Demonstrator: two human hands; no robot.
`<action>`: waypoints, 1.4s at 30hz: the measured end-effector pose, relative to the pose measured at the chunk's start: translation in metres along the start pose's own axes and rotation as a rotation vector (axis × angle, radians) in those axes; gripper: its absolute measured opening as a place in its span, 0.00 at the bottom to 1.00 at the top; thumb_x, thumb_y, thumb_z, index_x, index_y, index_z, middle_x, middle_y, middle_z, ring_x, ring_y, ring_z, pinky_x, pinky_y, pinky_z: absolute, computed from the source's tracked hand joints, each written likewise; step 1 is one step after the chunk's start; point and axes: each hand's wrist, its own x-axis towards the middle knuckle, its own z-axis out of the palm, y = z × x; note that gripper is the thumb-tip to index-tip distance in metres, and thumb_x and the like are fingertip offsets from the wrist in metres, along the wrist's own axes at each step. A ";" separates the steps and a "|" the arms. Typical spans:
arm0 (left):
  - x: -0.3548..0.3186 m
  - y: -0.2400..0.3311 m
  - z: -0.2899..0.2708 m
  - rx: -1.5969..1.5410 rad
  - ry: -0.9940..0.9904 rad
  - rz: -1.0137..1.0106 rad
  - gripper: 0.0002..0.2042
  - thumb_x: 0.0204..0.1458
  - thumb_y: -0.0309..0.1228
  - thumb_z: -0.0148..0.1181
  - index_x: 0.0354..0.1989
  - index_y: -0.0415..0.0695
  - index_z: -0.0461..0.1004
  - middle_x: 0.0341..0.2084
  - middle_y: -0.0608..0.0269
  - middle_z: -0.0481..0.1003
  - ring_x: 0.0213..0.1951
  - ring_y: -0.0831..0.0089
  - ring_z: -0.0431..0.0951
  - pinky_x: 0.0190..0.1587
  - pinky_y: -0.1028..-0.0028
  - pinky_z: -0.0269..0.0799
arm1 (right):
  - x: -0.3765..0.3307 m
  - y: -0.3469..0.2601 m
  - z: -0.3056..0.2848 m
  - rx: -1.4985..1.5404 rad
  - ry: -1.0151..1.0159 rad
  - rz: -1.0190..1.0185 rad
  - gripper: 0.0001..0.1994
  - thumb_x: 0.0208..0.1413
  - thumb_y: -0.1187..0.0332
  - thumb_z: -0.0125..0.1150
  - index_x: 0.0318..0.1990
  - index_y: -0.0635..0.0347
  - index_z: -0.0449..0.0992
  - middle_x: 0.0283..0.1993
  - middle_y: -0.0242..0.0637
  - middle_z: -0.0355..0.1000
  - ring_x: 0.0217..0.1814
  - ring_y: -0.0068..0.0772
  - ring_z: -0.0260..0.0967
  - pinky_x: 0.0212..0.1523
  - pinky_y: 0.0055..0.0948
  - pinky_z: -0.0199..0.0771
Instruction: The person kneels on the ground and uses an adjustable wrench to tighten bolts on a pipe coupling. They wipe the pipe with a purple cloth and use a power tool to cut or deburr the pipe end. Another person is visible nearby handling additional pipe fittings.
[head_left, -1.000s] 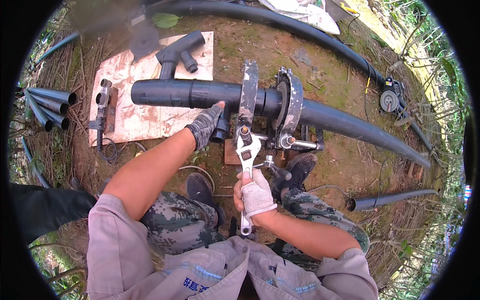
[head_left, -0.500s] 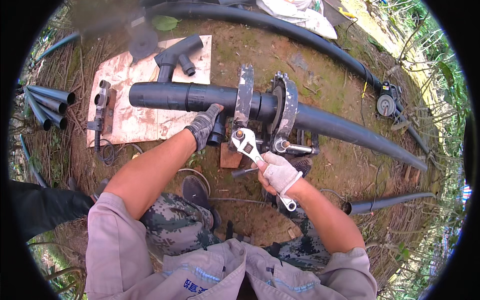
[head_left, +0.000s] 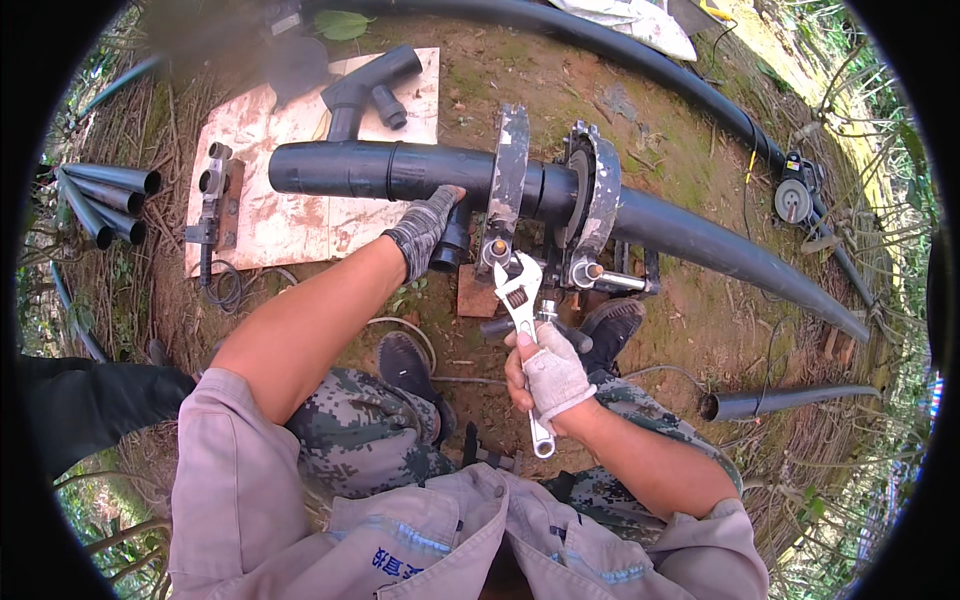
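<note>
My right hand [head_left: 552, 378], in a white fingerless glove, grips an adjustable wrench [head_left: 527, 310] by its handle. The wrench's jaws lie just right of and below the bolt [head_left: 497, 250] on the left clamp ring [head_left: 511, 160]; they look clear of it. My left hand [head_left: 425, 235], in a grey glove, is closed around the side branch of the black pipe fitting [head_left: 330, 168], its fingertips partly hidden. A second clamp ring [head_left: 604, 195] with its own bolt [head_left: 591, 272] holds the long black pipe [head_left: 740, 255], lined up with the fitting.
A board [head_left: 230, 130] at the left carries another black branched fitting [head_left: 370, 85] and a corded tool [head_left: 210, 200]. An angle grinder [head_left: 795, 198] lies at the right. Several pipes [head_left: 105, 200] are bunched far left, beside a person's dark-clad leg [head_left: 100, 400].
The wrench has come off the left clamp's bolt, and my right hand has drawn it back toward me, turning it more upright. My left hand keeps its place on the fitting.
</note>
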 end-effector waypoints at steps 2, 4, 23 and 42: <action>0.002 0.000 0.000 -0.011 0.044 0.018 0.18 0.59 0.46 0.59 0.47 0.44 0.73 0.34 0.54 0.81 0.27 0.63 0.83 0.25 0.68 0.80 | 0.008 -0.028 -0.020 -0.155 -0.076 0.082 0.13 0.71 0.58 0.46 0.47 0.60 0.65 0.20 0.32 0.60 0.10 0.24 0.53 0.12 0.25 0.54; 0.005 0.001 0.006 0.031 0.045 -0.021 0.19 0.59 0.46 0.60 0.48 0.44 0.71 0.32 0.55 0.80 0.25 0.64 0.82 0.22 0.67 0.79 | 0.011 -0.062 -0.041 -0.243 -0.165 0.141 0.14 0.71 0.58 0.47 0.47 0.61 0.67 0.18 0.33 0.61 0.09 0.24 0.52 0.11 0.24 0.51; -0.015 -0.007 0.012 0.252 0.252 0.233 0.29 0.57 0.57 0.56 0.47 0.39 0.80 0.38 0.51 0.80 0.38 0.59 0.80 0.43 0.57 0.74 | 0.038 0.047 0.073 0.230 0.234 -0.253 0.13 0.71 0.54 0.46 0.46 0.53 0.62 0.19 0.31 0.60 0.11 0.29 0.55 0.11 0.33 0.55; 0.003 -0.007 0.007 0.260 0.112 0.167 0.26 0.59 0.54 0.55 0.51 0.42 0.79 0.40 0.52 0.81 0.39 0.61 0.81 0.43 0.60 0.75 | 0.032 -0.096 -0.051 -0.392 -0.263 0.204 0.15 0.68 0.60 0.52 0.47 0.65 0.69 0.17 0.37 0.62 0.10 0.29 0.52 0.13 0.29 0.51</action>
